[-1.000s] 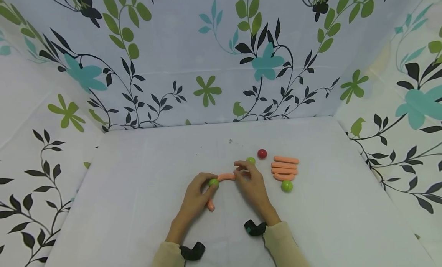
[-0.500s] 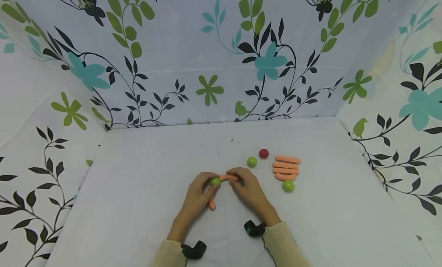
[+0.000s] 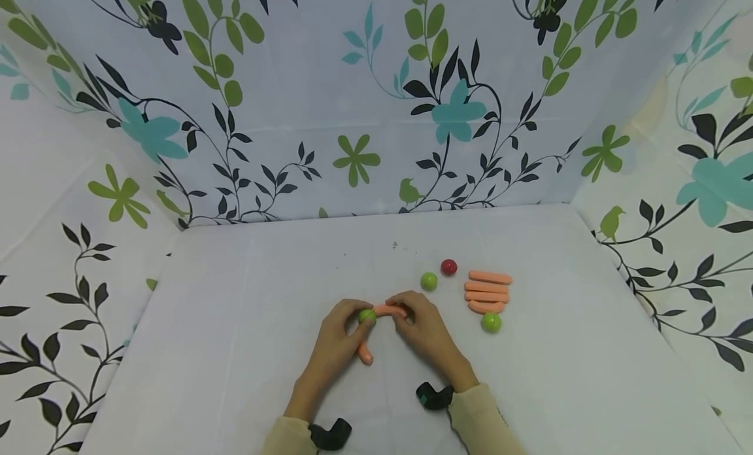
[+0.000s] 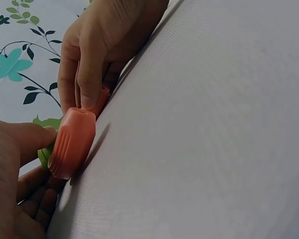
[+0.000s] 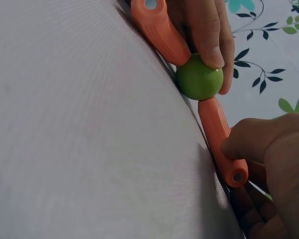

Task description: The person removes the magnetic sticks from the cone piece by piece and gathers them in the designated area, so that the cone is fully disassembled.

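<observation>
In the head view my left hand point(image 3: 334, 342) pinches a green ball point(image 5: 199, 77) between thumb and fingers. Two orange magnetic rods meet that ball. One rod point(image 3: 365, 353) runs from it toward the person, its near end showing a metal disc in the right wrist view. The other rod point(image 5: 217, 129) reaches right from the ball, and my right hand point(image 3: 428, 327) pinches it near its far end, thumb on one side and fingers on the other. In the left wrist view the near rod point(image 4: 75, 144) hides part of the ball.
Right of the hands several orange rods point(image 3: 487, 287) lie side by side in a stack. A green ball point(image 3: 491, 322) sits just below them. Another green ball point(image 3: 429, 281) and a red ball point(image 3: 449, 267) are behind the right hand. Patterned cloth point(image 3: 282, 115) rises behind the white table point(image 3: 235, 350).
My right hand's fingers, raised and apart at the rod's end a second ago, have closed on the rod. The green ball behind that hand is uncovered. The left hand keeps its hold.
</observation>
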Available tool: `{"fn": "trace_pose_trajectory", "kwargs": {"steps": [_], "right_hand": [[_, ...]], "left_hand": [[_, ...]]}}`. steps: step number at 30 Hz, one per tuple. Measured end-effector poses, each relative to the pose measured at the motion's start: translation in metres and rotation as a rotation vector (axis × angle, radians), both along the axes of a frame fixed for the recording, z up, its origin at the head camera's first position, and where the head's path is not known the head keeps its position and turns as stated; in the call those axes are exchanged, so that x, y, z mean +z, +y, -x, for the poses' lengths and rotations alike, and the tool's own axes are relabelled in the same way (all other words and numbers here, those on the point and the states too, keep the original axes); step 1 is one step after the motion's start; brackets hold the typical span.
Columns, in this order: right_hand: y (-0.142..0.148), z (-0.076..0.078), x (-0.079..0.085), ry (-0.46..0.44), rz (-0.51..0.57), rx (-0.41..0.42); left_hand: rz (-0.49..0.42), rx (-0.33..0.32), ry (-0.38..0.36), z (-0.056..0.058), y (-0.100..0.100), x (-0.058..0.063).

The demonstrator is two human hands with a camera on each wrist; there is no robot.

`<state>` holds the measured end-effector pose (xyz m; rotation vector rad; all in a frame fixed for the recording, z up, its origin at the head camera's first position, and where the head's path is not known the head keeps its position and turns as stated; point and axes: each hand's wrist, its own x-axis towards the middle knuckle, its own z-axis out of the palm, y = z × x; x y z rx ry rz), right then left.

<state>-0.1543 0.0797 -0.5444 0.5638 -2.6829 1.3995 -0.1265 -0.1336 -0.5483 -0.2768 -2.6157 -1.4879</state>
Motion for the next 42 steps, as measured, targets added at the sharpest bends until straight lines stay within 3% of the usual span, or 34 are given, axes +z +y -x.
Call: {"fn": "trace_pose_trajectory", "kwargs": {"steps": [25, 36, 42], "right_hand": [[0.001, 0.0008, 0.0072, -0.048, -0.018, -0.017], [0.0036, 0.0009, 0.0055, 0.005, -0.005, -0.101], [0.0036, 0.0019, 0.0028, 0.083, -0.022, -0.16]], "left_hand": [[-0.01, 0.002, 0.016, 0.0014, -0.0001, 0.0021], [0.003, 0.006, 0.025, 0.0019, -0.0005, 0.0], [0.012, 0.008, 0.02, 0.0018, -0.0002, -0.0007]]}}
